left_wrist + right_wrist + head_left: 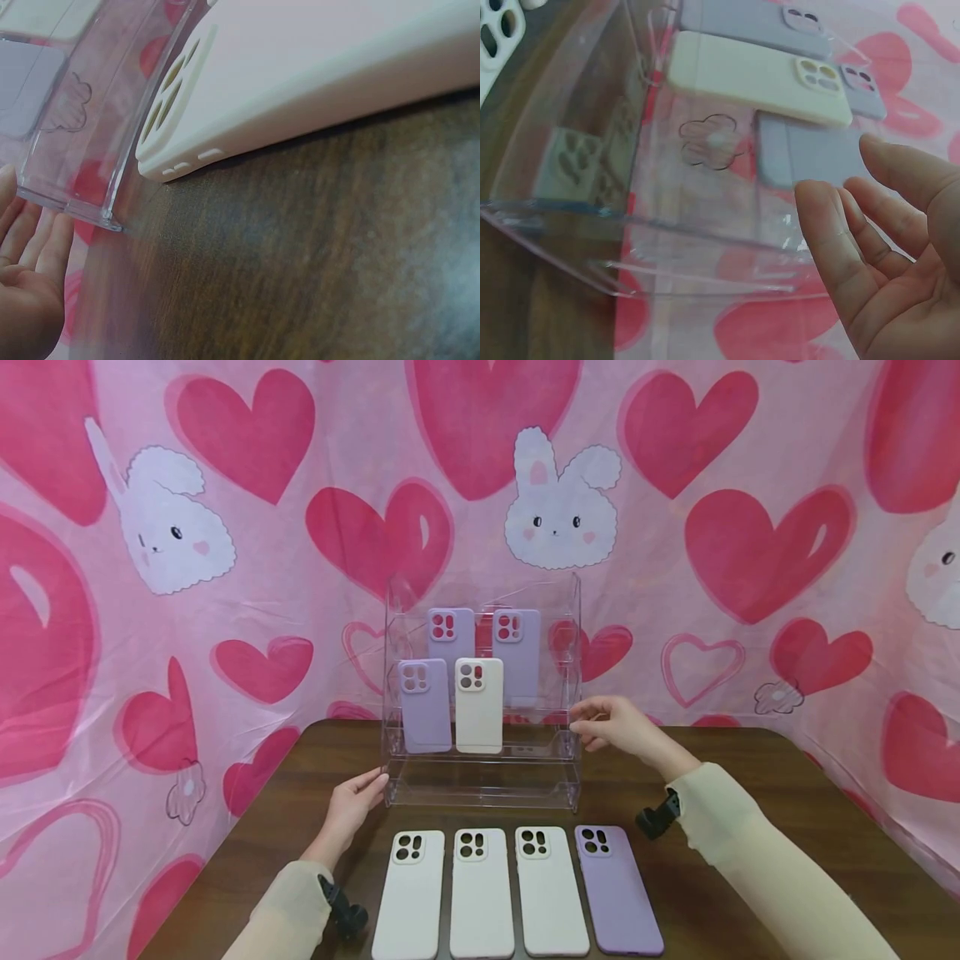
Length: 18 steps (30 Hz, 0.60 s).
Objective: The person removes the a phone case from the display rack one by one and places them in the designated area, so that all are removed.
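Observation:
A clear acrylic tiered display rack stands on the table. On its upper tier lean two purple phone cases, a left one and a right one. The tier below holds another purple phone case and a white phone case beside it. My left hand is at the rack's lower left edge, its fingers extended along the side panel. At the right side edge, higher up, is my right hand, with fingers loosely bent and thumb apart from them, gripping nothing.
In front of the rack lie three white phone cases and a purple phone case in a row on the brown wooden table. A pink cloth backdrop with hearts and rabbits hangs behind. Each wrist wears a black camera.

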### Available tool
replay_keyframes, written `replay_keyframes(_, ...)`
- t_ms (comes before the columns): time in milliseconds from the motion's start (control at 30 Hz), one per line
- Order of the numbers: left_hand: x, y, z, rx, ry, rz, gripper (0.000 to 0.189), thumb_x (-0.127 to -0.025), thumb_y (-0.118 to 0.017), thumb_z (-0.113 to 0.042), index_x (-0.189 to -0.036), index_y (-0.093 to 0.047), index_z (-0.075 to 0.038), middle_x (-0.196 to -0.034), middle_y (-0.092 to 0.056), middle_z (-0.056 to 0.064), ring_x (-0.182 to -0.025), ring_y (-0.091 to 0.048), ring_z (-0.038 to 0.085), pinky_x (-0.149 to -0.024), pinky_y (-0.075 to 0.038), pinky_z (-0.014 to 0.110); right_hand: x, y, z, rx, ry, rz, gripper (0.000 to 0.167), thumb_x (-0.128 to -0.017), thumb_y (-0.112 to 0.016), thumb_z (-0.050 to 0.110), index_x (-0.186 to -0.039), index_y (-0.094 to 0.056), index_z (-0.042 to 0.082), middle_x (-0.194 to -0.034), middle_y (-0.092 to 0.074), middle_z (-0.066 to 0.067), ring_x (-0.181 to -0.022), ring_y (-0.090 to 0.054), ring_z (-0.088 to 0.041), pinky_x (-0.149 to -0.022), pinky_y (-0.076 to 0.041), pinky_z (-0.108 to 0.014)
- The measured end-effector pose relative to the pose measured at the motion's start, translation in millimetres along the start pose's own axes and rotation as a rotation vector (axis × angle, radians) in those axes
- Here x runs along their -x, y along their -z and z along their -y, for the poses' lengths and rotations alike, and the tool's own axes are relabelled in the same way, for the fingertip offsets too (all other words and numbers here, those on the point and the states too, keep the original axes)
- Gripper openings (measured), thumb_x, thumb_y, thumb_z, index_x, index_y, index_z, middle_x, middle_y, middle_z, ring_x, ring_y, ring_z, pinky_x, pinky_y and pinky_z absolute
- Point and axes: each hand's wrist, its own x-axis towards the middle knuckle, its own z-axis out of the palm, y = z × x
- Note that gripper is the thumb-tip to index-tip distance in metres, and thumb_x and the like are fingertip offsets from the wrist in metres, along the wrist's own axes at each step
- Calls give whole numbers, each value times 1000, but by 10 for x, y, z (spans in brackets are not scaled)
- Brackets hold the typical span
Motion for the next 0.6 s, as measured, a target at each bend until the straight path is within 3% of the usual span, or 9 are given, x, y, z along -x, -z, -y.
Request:
replay_keyframes(400,-9,-1,1,-7,-6,3,44,-92,-57,-17,-127,-49,9,-129,-47,26,-111,-52,35,-92,-44,36,-300,-114,379,41,35,-71,40,-84,-68,16,-119,-57,-2,-93,-57,-16,-79,-61,-29,-67,-57,-36)
replay_keyframes(600,1,2,6,-16,0,2,45,-92,-58,-18,-127,-49,9,-129,-47,26,-111,-52,35,-92,-44,38,-425,-217,511,57,47,-73,44,-85,-68,16,-122,-54,-2,-97,-57,-15,-86,-59,-33,-72,-56,-37)
